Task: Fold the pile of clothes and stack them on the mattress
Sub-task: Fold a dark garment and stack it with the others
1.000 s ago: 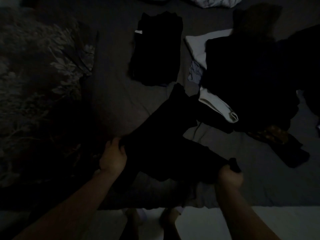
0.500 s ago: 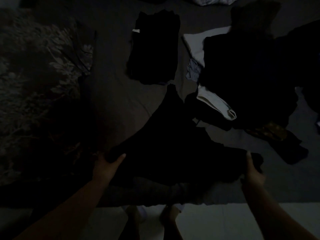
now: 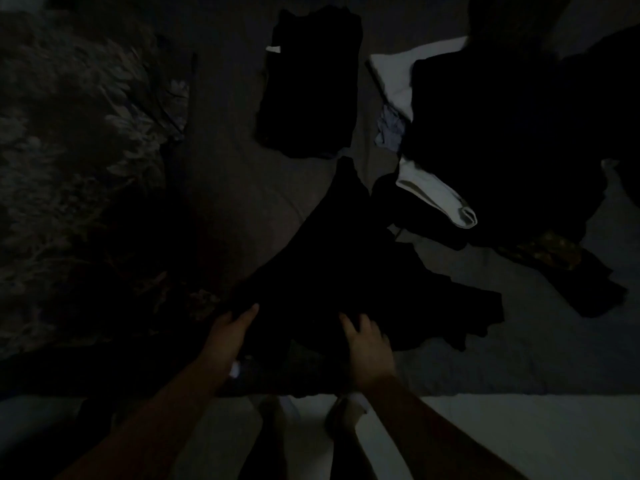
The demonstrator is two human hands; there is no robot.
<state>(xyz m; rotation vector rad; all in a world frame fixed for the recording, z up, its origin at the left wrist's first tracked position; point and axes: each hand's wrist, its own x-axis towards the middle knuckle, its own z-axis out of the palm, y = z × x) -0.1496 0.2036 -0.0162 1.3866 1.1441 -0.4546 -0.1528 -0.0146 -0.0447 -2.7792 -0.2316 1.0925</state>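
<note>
Nearest, at the mattress's (image 3: 519, 358) front edge, both hands lie on a black garment (image 3: 346, 265) spread over the grey sheet. The left hand (image 3: 228, 336) has its fingers straight and held together, resting flat along the garment's left border. The right hand (image 3: 369, 344) lies palm down on the cloth near its middle, fingers spread loosely and gripping nothing. The garment fans out wide at the front edge and narrows to a point toward the middle of the mattress; the light is too dim to tell what kind of clothing it is. Along the left side lies a floral-patterned cover (image 3: 79, 150). Further back, on the right side, an unfolded pile of dark clothes (image 3: 512, 133) lies heaped, with a white piece (image 3: 433, 195) poking from its near edge. Toward the far edge, near the middle, lies a folded black stack (image 3: 311, 84), well apart from the pile.
</note>
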